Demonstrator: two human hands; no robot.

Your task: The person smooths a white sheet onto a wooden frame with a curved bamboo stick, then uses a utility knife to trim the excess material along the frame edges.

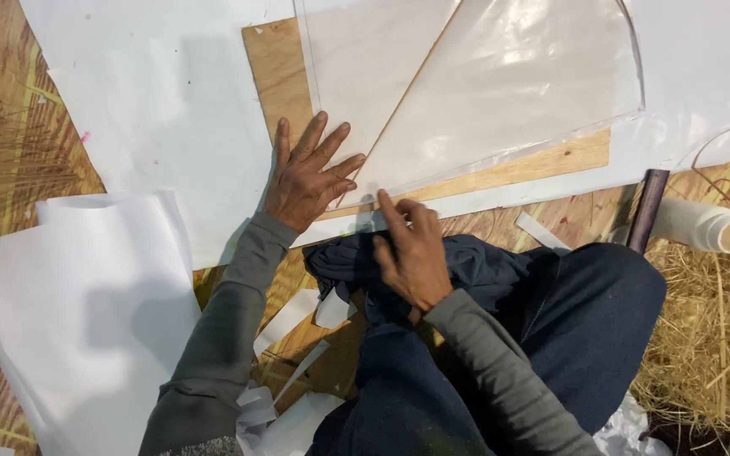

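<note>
Partly, the right hand [411, 253] covers dark cloth [466, 266].

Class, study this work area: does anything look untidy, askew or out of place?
Yes. White paper offcuts lie scattered on the wooden floor beside the left forearm, and the clear plastic sheet sits askew across its wooden board.

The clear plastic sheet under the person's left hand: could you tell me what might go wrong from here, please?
The left hand presses flat on only one corner of the clear plastic sheet, so the far side could slide off the plywood board. The right hand works at the sheet's lower edge with fingertips close together; a slip could crease it. Loose paper strips and dark cloth lie near and might snag.
</note>
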